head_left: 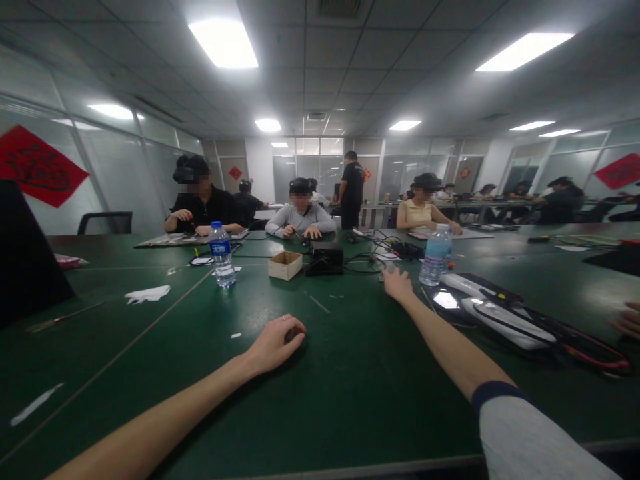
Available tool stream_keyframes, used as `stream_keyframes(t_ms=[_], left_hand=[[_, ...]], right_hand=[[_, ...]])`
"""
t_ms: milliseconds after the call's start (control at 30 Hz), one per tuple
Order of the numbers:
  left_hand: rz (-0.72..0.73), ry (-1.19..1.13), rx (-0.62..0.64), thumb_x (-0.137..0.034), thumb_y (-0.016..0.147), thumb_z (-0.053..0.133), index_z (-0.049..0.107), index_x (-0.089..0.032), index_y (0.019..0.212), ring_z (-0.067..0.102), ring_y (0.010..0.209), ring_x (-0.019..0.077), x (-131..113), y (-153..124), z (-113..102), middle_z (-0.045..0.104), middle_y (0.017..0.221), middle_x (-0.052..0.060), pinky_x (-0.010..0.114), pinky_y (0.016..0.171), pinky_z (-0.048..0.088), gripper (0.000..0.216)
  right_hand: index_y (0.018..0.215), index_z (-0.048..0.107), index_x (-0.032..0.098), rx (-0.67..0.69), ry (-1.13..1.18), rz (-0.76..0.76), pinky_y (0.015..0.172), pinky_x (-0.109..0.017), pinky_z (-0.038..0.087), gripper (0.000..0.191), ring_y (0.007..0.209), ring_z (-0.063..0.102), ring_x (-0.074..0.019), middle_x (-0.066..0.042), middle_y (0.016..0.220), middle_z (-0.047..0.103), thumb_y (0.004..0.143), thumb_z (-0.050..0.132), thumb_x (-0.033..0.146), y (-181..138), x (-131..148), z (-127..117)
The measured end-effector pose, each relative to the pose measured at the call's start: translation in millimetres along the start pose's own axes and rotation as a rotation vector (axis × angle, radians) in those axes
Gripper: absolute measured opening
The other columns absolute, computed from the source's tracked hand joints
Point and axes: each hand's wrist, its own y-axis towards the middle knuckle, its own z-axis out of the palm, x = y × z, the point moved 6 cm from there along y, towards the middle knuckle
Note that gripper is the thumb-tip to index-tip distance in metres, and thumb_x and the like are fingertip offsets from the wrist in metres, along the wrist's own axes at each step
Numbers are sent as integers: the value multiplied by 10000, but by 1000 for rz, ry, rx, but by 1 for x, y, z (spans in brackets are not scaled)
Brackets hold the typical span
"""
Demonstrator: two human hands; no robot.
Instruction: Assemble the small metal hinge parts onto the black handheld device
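Observation:
My left hand [275,343] rests on the green table [350,373] with its fingers curled into a loose fist; a ring shows on one finger and nothing can be seen in it. My right hand [397,283] is stretched far forward, fingers flat on the table, near black cables [367,263] and a black box-shaped device [325,258]. A small open cardboard box [285,265] sits left of that device. A water bottle [435,255] stands just right of my right hand.
Another water bottle [221,254] stands left of the cardboard box. White and black devices with cords [500,310] lie at the right. Paper scraps [148,293] lie at the left. Three seated people work at the far side; another person's hand [629,320] shows at the right edge.

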Motion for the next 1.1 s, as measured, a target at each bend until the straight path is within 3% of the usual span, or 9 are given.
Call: stream_keyframes(t_ms=[233, 400, 767, 933, 1100], left_hand=[[18, 12, 3, -244, 913, 516, 655, -181, 958, 566, 759, 160, -3, -1, 1, 628, 891, 32, 260, 683, 447, 158], [51, 21, -23, -193, 898, 519, 640, -178, 933, 563, 756, 151, -3, 0, 1, 618, 863, 22, 252, 693, 441, 127], [34, 26, -3, -188, 886, 530, 643, -167, 939, 569, 734, 148, -8, -1, -1, 619, 856, 24, 255, 685, 441, 127], [43, 23, -1, -205, 890, 520, 643, -167, 927, 564, 727, 149, -11, -1, -3, 622, 846, 26, 254, 677, 448, 134], [62, 24, -16, -195, 892, 516, 645, -166, 915, 557, 721, 146, -9, 0, -1, 613, 823, 21, 251, 671, 442, 135]], right_hand=[[1426, 367, 287, -3, 11, 2, 892, -451, 394, 446, 1187, 435, -348, -187, 1336, 391, 985, 311, 248, 2, -3, 2], [1364, 451, 308, 2, 8, -6, 912, -477, 374, 389, 1181, 437, -354, -174, 1341, 390, 992, 339, 312, 4, -4, 5], [1356, 441, 300, 9, 5, -19, 907, -489, 388, 387, 1186, 440, -366, -173, 1333, 387, 977, 392, 366, 8, -4, 9], [1413, 357, 319, 22, -1, -39, 928, -467, 379, 469, 1196, 438, -359, -169, 1343, 378, 959, 460, 372, 11, -6, 10], [1362, 433, 319, 28, -13, -63, 931, -446, 374, 402, 1204, 437, -352, -158, 1336, 385, 963, 466, 352, 9, -4, 8]])
